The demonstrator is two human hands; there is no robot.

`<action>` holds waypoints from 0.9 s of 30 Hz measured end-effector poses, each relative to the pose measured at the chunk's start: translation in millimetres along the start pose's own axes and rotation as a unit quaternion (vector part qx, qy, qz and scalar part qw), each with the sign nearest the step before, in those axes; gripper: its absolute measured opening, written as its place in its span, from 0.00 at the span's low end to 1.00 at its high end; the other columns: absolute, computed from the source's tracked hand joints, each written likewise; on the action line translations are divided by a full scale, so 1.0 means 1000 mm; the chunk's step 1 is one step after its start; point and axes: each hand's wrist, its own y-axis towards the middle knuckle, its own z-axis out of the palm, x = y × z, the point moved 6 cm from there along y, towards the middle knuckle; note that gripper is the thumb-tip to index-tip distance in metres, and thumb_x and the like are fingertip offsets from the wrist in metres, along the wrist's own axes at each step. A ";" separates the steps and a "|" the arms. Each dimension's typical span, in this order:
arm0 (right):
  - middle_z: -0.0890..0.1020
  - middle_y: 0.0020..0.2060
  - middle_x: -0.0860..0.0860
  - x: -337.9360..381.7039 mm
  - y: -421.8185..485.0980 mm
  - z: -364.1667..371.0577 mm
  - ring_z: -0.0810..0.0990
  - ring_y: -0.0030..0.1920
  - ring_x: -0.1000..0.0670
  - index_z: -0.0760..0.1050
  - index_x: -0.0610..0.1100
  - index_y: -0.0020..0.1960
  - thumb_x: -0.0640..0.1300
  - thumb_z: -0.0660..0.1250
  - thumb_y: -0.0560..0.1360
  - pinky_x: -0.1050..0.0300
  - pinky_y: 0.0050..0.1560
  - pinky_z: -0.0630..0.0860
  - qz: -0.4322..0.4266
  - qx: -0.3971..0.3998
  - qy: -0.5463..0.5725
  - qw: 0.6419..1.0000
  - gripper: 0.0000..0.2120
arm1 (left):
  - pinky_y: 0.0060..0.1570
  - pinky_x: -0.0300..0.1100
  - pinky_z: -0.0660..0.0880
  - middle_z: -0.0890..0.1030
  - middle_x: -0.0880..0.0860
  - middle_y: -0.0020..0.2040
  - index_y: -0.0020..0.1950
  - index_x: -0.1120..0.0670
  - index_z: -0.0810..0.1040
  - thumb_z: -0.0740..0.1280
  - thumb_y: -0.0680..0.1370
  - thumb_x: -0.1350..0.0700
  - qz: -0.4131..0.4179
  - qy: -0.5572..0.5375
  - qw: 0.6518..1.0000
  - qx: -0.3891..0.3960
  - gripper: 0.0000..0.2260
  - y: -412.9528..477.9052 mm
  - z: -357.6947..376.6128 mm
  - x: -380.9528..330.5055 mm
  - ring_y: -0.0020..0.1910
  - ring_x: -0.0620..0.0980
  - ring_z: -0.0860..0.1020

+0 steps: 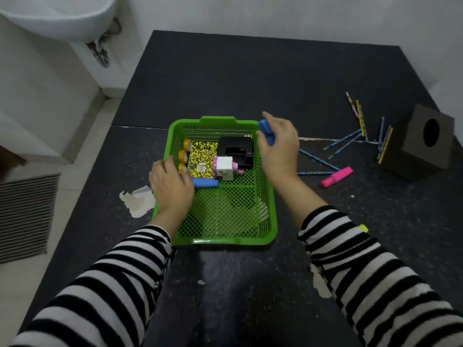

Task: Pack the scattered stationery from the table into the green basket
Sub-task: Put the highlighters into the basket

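Observation:
The green basket (265, 236) sits mid-table. Inside it lie a yellow speckled notebook (202, 159), a black hole punch (235, 151), a pink-and-white sharpener (225, 167), orange tape rolls (184, 152) and a blue highlighter (205, 183). My left hand (170, 186) rests on the basket's left rim by the tape rolls, fingers curled; I cannot tell whether it holds anything. My right hand (279, 146) is shut on another blue highlighter (266, 131) above the basket's far right corner. On the table to the right lie a pink highlighter (337, 177) and several pencils (360, 136).
A dark brown box with a round hole (421, 144) stands at the right edge. Crumpled white paper (137, 201) lies left of the basket. A yellow-green highlighter tip (363, 228) peeks out beside my right sleeve. A white sink (57, 16) hangs at upper left.

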 end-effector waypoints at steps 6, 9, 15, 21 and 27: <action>0.76 0.51 0.45 0.044 -0.069 0.093 0.75 0.52 0.48 0.77 0.41 0.63 0.37 0.71 0.72 0.57 0.55 0.73 -0.184 0.275 -0.005 0.944 0.19 | 0.59 0.55 0.68 0.70 0.63 0.66 0.70 0.61 0.63 0.57 0.81 0.58 -0.073 -0.041 0.995 0.060 0.18 0.013 0.000 0.033 0.63 0.64 0.71; 0.77 0.52 0.46 0.041 -0.101 0.127 0.75 0.54 0.47 0.76 0.42 0.58 0.38 0.71 0.72 0.52 0.56 0.74 -0.191 0.364 -0.041 0.911 0.15 | 0.51 0.53 0.70 0.75 0.65 0.61 0.69 0.59 0.65 0.51 0.83 0.56 -0.093 -0.052 0.987 0.120 0.16 0.011 0.007 0.046 0.58 0.65 0.74; 0.77 0.53 0.45 0.033 -0.115 0.166 0.75 0.55 0.45 0.75 0.41 0.52 0.41 0.74 0.68 0.48 0.53 0.76 -0.216 0.417 -0.126 0.874 0.15 | 0.43 0.50 0.70 0.78 0.62 0.51 0.66 0.57 0.66 0.49 0.83 0.54 -0.092 -0.084 0.985 0.122 0.15 0.007 0.011 0.050 0.49 0.62 0.76; 0.79 0.49 0.48 0.014 -0.110 0.160 0.78 0.50 0.46 0.77 0.45 0.50 0.51 0.74 0.69 0.49 0.52 0.76 -0.250 0.367 -0.180 0.877 0.14 | 0.41 0.49 0.70 0.79 0.61 0.48 0.66 0.56 0.65 0.48 0.83 0.53 -0.097 -0.079 0.985 0.118 0.15 0.007 0.009 0.049 0.45 0.60 0.76; 0.81 0.43 0.47 0.010 -0.105 0.160 0.80 0.43 0.45 0.80 0.44 0.47 0.43 0.75 0.68 0.51 0.44 0.78 -0.264 0.348 -0.157 0.886 0.09 | 0.39 0.48 0.69 0.78 0.60 0.45 0.64 0.57 0.66 0.48 0.83 0.54 -0.101 -0.070 0.985 0.122 0.14 0.007 0.008 0.048 0.41 0.58 0.74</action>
